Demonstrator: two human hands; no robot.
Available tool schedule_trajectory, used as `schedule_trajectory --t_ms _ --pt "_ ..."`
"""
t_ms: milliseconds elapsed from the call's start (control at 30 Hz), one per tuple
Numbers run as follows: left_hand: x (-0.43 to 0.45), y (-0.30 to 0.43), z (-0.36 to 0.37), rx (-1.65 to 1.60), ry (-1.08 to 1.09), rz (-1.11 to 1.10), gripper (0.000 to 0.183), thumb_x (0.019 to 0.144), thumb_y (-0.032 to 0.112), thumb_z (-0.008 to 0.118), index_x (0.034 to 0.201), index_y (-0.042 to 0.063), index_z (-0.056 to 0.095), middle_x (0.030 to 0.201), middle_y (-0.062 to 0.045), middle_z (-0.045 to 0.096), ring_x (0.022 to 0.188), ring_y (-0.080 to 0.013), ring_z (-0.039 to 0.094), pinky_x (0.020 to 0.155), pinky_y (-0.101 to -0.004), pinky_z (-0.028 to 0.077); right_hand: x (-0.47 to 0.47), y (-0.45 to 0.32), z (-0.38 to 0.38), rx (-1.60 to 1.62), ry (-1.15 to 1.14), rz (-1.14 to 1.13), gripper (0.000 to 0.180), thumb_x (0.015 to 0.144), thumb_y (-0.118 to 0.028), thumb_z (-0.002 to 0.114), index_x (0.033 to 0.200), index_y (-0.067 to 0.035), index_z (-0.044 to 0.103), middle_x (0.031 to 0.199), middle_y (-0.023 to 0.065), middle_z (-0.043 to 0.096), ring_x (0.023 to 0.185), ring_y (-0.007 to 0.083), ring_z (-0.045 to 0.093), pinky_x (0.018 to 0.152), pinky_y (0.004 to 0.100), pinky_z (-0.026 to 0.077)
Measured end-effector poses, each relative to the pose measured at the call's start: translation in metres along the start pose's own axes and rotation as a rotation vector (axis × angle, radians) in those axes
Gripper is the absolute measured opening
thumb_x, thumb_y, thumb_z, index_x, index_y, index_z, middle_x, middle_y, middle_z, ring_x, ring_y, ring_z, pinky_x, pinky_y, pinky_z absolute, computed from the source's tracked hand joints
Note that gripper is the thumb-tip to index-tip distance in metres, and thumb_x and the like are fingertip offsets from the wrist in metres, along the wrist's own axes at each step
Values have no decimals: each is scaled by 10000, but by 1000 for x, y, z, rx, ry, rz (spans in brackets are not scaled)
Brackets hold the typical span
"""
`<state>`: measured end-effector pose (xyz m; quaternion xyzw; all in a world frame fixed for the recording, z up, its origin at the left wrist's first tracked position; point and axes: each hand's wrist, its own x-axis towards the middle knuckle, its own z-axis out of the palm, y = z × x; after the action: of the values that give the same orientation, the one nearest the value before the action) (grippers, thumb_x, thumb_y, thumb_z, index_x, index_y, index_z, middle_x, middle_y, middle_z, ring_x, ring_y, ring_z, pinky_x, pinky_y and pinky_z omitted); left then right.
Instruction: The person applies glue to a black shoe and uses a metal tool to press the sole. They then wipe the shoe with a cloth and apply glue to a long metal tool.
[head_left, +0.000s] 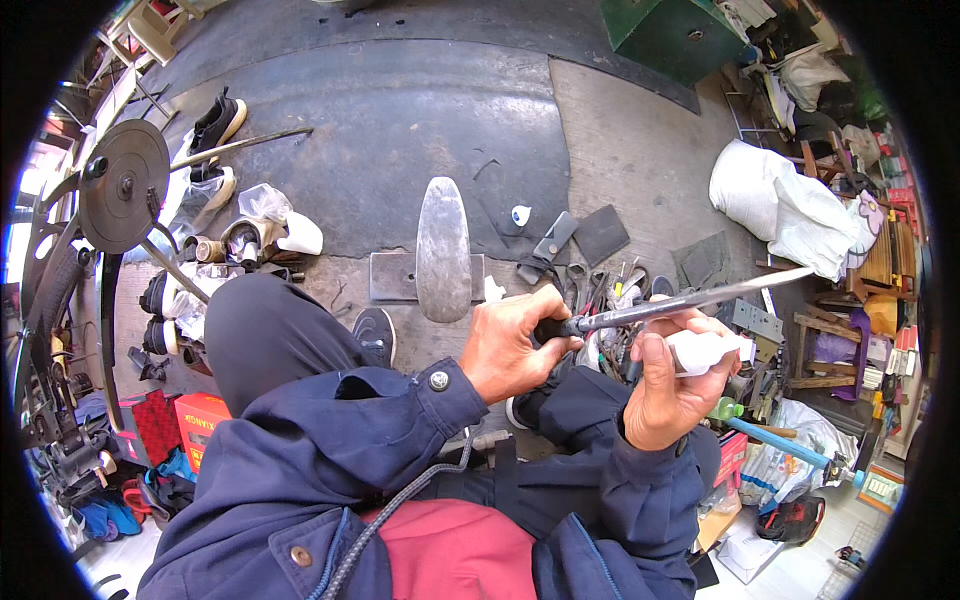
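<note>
My left hand (517, 341) grips the black handle of a long metal tool (637, 313). Its dark shaft slants up to the right and ends in a paler, worn tip. Pinched in my right hand (671, 382) is a small white plastic bottle (699, 352), its nozzle towards the right, just under the shaft. Whether my right fingers also touch the shaft is hard to tell. Beyond my left hand stands a cobbler's metal anvil (442, 247), shaped like a shoe sole, above a flat metal base plate (391, 277).
Several hand tools (611, 289) lie heaped beyond my hands. A machine with a black handwheel (124, 186) rises at the left, near several shoes (217, 124). To the right are a white sack (780, 202) and a blue tube (784, 442). A green box (675, 37) stands far right.
</note>
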<state>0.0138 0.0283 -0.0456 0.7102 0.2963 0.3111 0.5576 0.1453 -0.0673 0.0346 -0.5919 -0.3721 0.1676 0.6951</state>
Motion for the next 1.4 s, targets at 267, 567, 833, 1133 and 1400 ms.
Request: schedule_trajectory --t_ms 267,567,833,1133,1400 --pt "0 1 0 11 16 52 311 731 105 870 923 35 636 812 -108 672 748 -257 675 662 -362 523 1 4 -1 -65 -18 -52 470 920 54 683 1287 -75 419 1135 223 648 816 194 628 726 326 539" --pt "3 4 -1 -13 -27 109 329 768 46 807 1072 25 685 943 -137 693 839 -284 686 761 -367 543 3 -4 1 -17 47 -9 415 885 64 717 1174 -63 447 1115 225 679 879 159 642 803 265 527" --pt "3 3 0 -63 -111 183 318 826 33 724 1142 54 694 963 -152 689 888 -337 669 779 -402 543 4 -6 -4 -42 24 -40 423 883 43 724 1189 -30 441 1079 214 686 894 173 674 820 290 574" --pt "1 -3 0 -40 -137 121 357 776 -18 736 1124 58 704 917 -136 693 876 -323 700 783 -382 544 2 -5 -5 -139 -19 -60 394 920 39 669 1237 -18 441 1103 219 670 779 151 583 737 279 504" --pt "-1 -6 0 -175 -147 -33 322 822 -30 722 1138 20 687 966 -118 716 906 -223 685 815 -343 531 2 -4 -4 8 10 13 386 908 -40 750 1194 7 495 1039 167 685 807 148 629 732 264 522"
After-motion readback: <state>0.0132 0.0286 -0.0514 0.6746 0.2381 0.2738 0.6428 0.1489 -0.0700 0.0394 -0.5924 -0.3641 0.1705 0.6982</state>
